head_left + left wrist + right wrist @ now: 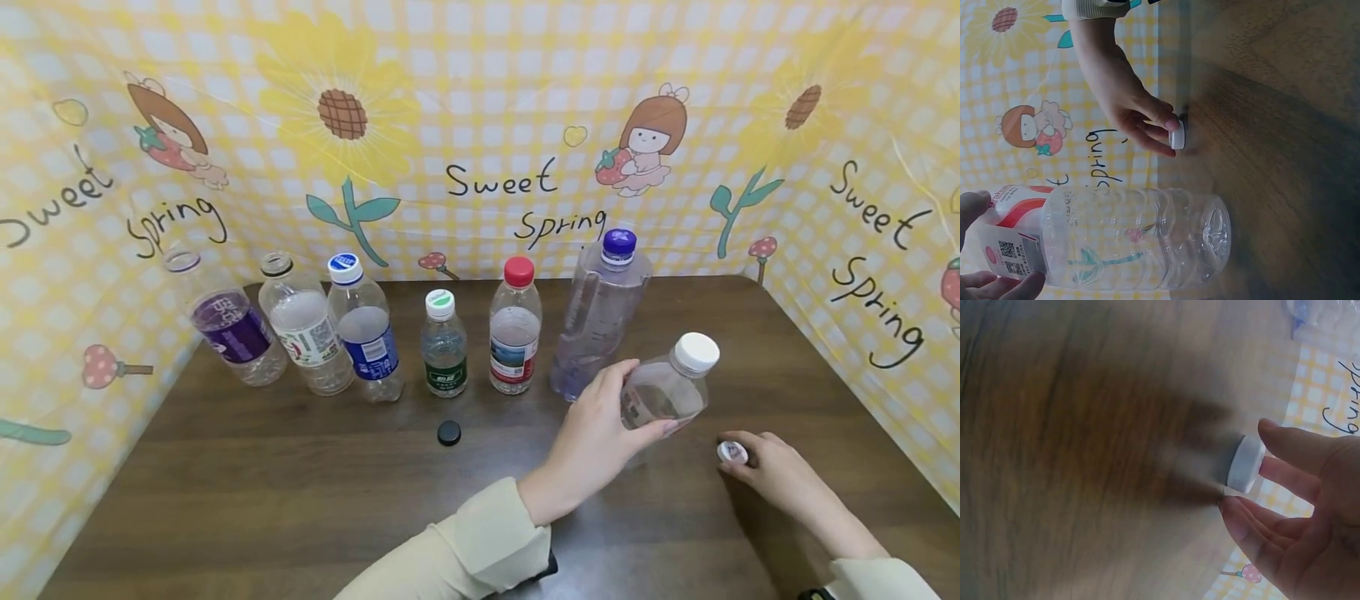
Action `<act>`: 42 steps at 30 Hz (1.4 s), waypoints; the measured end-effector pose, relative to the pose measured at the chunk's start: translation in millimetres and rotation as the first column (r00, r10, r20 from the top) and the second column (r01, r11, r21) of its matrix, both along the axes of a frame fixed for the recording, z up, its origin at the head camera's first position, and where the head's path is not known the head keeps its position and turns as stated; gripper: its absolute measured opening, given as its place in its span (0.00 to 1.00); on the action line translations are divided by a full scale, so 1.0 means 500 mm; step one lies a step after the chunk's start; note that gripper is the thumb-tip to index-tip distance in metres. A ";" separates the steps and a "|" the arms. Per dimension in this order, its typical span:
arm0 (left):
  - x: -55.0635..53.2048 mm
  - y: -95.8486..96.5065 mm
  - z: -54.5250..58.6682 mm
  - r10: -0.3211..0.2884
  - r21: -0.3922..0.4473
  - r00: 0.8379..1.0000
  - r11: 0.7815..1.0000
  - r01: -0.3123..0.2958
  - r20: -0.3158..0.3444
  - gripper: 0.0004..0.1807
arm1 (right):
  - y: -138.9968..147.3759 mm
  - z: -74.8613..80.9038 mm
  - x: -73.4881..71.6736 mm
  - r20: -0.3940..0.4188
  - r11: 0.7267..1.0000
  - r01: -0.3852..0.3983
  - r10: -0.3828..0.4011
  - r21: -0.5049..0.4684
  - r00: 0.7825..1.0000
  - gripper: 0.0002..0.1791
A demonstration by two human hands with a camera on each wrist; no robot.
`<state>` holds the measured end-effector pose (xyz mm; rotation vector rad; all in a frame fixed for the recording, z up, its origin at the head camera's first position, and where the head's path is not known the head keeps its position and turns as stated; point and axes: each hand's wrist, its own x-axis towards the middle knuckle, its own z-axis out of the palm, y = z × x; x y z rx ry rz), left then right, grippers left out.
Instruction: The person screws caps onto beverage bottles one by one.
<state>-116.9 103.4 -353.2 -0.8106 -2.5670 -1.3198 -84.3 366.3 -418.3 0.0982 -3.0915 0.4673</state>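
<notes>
Over the counter, low, slow movement is advised, since light bottles are easily toppled. Room should be given to the tall purple-capped bottle beyond the left grip; no liquid level can be made out in it. The held bottle, white lid on, is grasped, tilted, by the left grip around its label; thin walls are suggested, so light pressure is called for. It looks empty, as do the purple-labelled bottle and the pale-labelled bottle, both left uncapped. The blue-labelled bottle, red-capped bottle and small green-labelled bottle are closed; their contents cannot be told. The loose white cap, right of the held bottle, is grasped by the right grip and is best pinched squarely by its rim. The black cap is left untouched in front of the green-labelled bottle.
</notes>
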 end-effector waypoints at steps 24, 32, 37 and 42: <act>-0.040 0.085 -0.002 0.051 -0.095 0.999 0.994 -0.052 -0.008 0.38 | -0.005 -0.004 0.005 -0.034 0.999 0.029 -0.030 -0.034 0.999 0.10; -0.040 0.083 -0.002 0.049 -0.100 0.999 0.994 -0.048 0.017 0.39 | -0.006 0.000 0.004 -0.001 0.998 0.038 -0.038 -0.043 0.999 0.12; -0.039 0.081 0.002 0.048 -0.093 0.996 0.995 -0.041 0.072 0.43 | -0.006 -0.002 0.004 -0.007 0.998 0.037 -0.037 -0.042 0.999 0.12; -0.032 0.080 0.005 0.043 -0.077 0.993 0.996 -0.035 0.110 0.49 | -0.005 -0.003 0.004 -0.010 0.998 0.039 -0.039 -0.044 0.999 0.12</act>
